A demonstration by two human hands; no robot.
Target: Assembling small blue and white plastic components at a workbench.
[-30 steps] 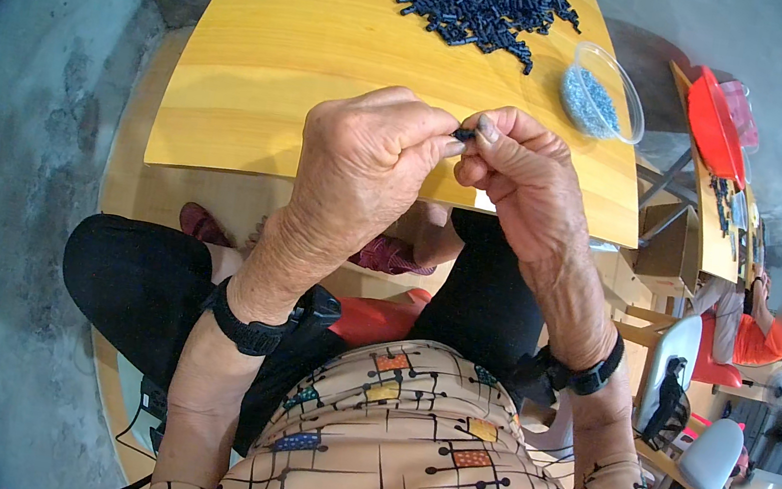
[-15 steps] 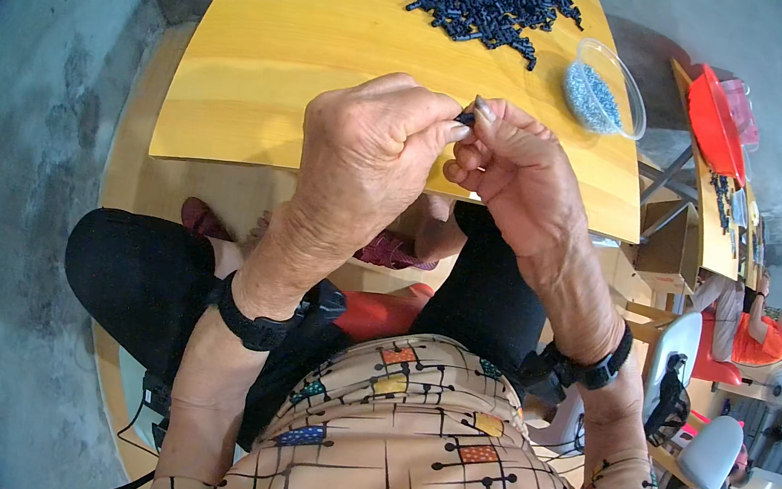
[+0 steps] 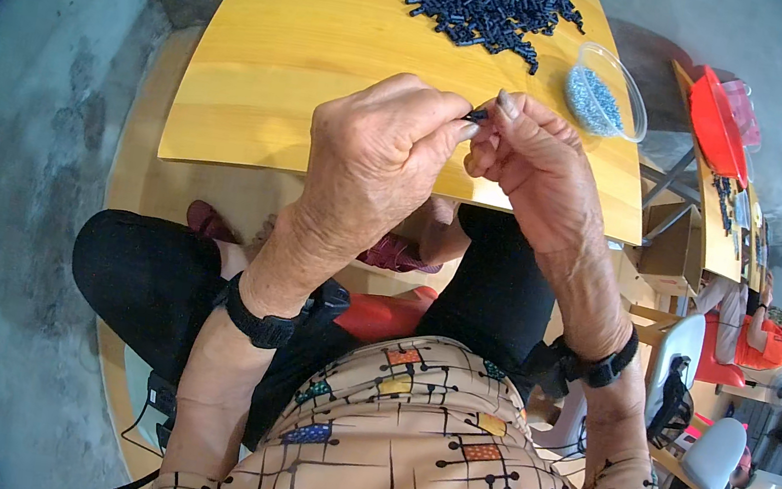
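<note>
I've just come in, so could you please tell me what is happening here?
A person holds a small black piece in the left hand's grip, with the right hand's grip at its other end, above a yellow table. On the table lie a loose pile of similar black pieces and, to its right, a clear tub of pale blue bits.

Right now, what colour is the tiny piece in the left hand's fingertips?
The tiny piece is dark, almost black, best seen in the head view.
</note>
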